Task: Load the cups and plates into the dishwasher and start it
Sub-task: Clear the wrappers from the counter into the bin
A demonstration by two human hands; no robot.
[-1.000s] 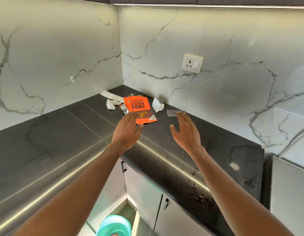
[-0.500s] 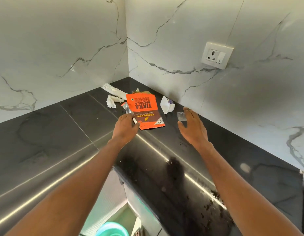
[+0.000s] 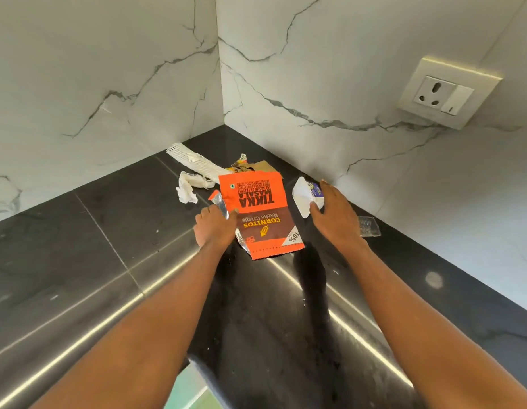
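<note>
Black counter (image 3: 114, 231), corner of the marble wall (image 3: 108, 69). A small white plastic cup (image 3: 303, 199) lies on its side near the wall, just right of an orange chip packet (image 3: 259, 214). Right hand (image 3: 337, 221) half open at the cup: thumb touches its near edge, forefinger reaches past its far side, no closed hold. Left hand (image 3: 215, 228) pinches the packet's left foil edge, thumb on the printed face. Crumpled white paper (image 3: 187, 191) and brown scraps (image 3: 257, 166) lie behind the packet. A clear plastic piece (image 3: 368, 227) lies right of the right hand. Wall socket (image 3: 442, 95) above.
</note>
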